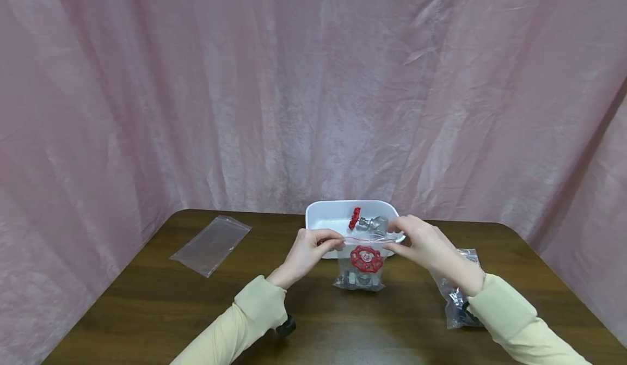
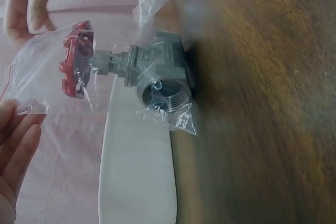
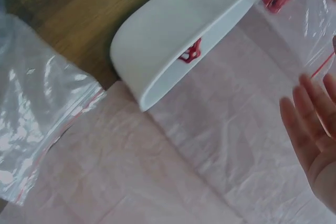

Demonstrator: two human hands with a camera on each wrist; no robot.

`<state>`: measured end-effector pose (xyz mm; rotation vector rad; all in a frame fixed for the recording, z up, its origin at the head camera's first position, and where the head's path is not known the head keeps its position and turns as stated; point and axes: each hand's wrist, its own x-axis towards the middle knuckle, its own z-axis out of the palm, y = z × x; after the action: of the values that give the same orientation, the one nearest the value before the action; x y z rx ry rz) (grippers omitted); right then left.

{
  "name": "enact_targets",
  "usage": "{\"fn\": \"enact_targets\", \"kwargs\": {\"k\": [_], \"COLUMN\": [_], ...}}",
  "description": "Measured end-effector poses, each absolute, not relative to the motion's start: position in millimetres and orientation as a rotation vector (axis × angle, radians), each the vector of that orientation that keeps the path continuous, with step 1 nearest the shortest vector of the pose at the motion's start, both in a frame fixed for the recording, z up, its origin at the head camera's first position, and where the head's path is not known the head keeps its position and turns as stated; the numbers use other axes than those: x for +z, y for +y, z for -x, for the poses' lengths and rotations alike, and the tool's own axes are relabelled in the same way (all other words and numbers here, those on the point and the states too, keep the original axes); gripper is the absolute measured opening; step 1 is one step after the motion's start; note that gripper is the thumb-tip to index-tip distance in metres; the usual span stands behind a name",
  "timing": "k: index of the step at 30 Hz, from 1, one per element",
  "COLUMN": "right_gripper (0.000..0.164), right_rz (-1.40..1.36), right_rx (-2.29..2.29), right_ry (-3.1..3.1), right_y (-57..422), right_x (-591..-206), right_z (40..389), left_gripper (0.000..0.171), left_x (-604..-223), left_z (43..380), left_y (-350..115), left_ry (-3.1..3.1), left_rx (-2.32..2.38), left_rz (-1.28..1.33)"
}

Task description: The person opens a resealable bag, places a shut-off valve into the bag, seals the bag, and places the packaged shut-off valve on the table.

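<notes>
A clear zip bag [image 1: 345, 270] with a red line along its mouth stands upright in front of the white tray. In it is a grey metal gate valve [image 2: 157, 72] with a red handwheel [image 1: 366, 259]. My left hand [image 1: 309, 248] pinches the bag's upper left corner between thumb and fingers. At the upper right corner, my right hand [image 1: 423, 242] has its thumb and fingers spread apart, fingertips right by the zip edge. Its fingers [image 3: 304, 108] look fairly straight in the right wrist view.
Behind the bag, the white tray [image 1: 320, 212] holds another valve [image 1: 376, 224] with a red handwheel. A flat clear bag [image 1: 213, 245] lies on the table at left. Another zip bag [image 1: 458, 313], with metal inside, lies beneath my right forearm. A pink curtain [image 1: 294, 109] hangs behind the table.
</notes>
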<state>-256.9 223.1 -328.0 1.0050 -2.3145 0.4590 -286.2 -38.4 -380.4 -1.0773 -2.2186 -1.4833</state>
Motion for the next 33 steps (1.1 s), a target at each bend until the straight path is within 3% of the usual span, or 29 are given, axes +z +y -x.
{"fn": "enact_targets", "kwargs": {"k": [7,14,21,33], "right_gripper": [0.039,0.026,0.01,0.011], "right_rz": [-1.037,-1.117,-1.206,-1.236], "right_rx": [0.463,0.627,0.676,0.516], "right_ry": [-2.311,-2.342,-2.317,-2.209], "right_y": [197.4,176.3,171.9,166.2], "right_x": [-329.6,-331.4,-333.6,-336.9], "right_z": [259.0,269.4,278.2,281.7], "left_gripper": [0.013,0.013,0.011,0.006], "left_x": [-362.0,-376.7,-369.4,-381.1], "left_z": [271.9,286.8,279.3,290.9], "left_y": [-35.6,-35.9,-34.6,-35.8], "left_ry": [-2.187,-2.122,-2.112,-2.042], "left_rx": [-1.48,-1.418,-1.388,-1.268], "left_rz": [1.096,1.166,1.169,1.175]}}
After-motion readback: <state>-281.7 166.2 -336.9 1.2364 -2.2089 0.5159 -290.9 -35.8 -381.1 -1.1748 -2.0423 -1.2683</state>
